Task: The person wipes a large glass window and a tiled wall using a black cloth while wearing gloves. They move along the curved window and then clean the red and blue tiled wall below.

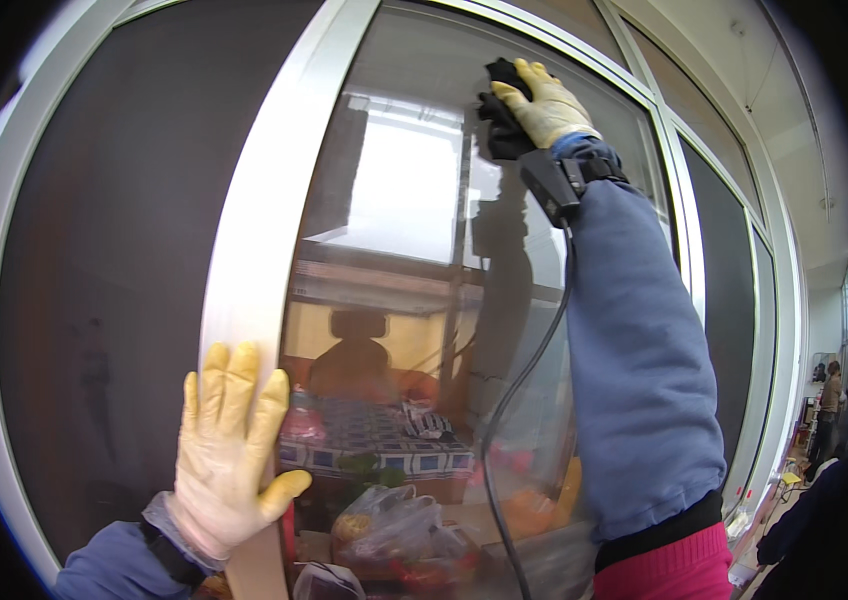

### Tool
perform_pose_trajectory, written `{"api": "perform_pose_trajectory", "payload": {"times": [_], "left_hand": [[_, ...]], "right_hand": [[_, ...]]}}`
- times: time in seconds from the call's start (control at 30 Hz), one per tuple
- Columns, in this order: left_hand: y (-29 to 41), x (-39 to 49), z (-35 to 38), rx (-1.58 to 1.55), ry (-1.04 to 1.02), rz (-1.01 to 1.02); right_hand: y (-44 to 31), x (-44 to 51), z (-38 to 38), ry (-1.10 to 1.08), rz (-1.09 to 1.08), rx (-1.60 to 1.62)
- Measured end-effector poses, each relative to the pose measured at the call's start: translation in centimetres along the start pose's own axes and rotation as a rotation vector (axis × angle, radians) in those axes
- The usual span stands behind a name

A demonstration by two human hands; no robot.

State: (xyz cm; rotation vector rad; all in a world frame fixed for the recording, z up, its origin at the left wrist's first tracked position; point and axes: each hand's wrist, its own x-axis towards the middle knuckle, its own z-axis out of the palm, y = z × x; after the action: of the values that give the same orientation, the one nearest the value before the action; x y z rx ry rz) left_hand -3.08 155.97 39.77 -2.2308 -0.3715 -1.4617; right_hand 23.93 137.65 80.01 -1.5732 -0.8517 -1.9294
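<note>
A window pane (401,300) in a white metal frame (266,187) fills the middle of the view. My right hand (553,105), in a yellow-tipped glove, is raised high and presses a black cloth (505,124) against the glass near its upper right. A small black device (550,184) is strapped at that wrist, and a black cable (499,420) runs down from it. Lower left, my left hand (225,450), gloved alike, rests flat with fingers apart on the broad upright of the frame. It holds nothing.
Dark panels (124,262) flank the pane. Through the glass show a checked cloth (394,450) on a surface and plastic bags (401,525), mixed with reflections. Far right, a person (827,412) stands in a corridor near assorted items.
</note>
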Motion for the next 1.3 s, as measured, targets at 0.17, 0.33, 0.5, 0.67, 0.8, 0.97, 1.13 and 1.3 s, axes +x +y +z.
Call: {"api": "perform_pose_trajectory", "payload": {"times": [0.17,0.33,0.5,0.67,0.8,0.97,1.13,1.3], "left_hand": [[0.5,-0.1,0.3,0.068,0.033,-0.023],[0.7,-0.6,0.9,0.193,0.069,-0.036],[0.7,-0.6,1.1,0.282,0.054,-0.036],[0.7,-0.3,0.7,0.323,0.090,-0.013],[0.7,-0.4,1.0,0.297,0.132,0.036],[0.8,-0.6,1.4,0.236,0.169,0.038],[0.8,-0.6,1.0,0.175,0.170,0.041],[0.8,-0.5,1.0,0.112,0.163,0.013]], "right_hand": [[9.8,-0.9,-0.9,-0.080,0.185,-0.069],[17.5,-2.1,-1.4,-0.126,0.306,-0.119],[22.0,-4.3,-2.1,-0.126,0.345,-0.140],[22.6,-6.6,-2.6,-0.084,0.316,-0.156],[22.9,-9.9,-2.4,-0.041,0.265,-0.038],[22.3,-15.3,-1.9,0.099,0.152,0.091],[18.5,-21.5,-3.6,0.134,0.010,0.115],[11.8,-29.8,-6.9,0.070,-0.096,0.136]]}}
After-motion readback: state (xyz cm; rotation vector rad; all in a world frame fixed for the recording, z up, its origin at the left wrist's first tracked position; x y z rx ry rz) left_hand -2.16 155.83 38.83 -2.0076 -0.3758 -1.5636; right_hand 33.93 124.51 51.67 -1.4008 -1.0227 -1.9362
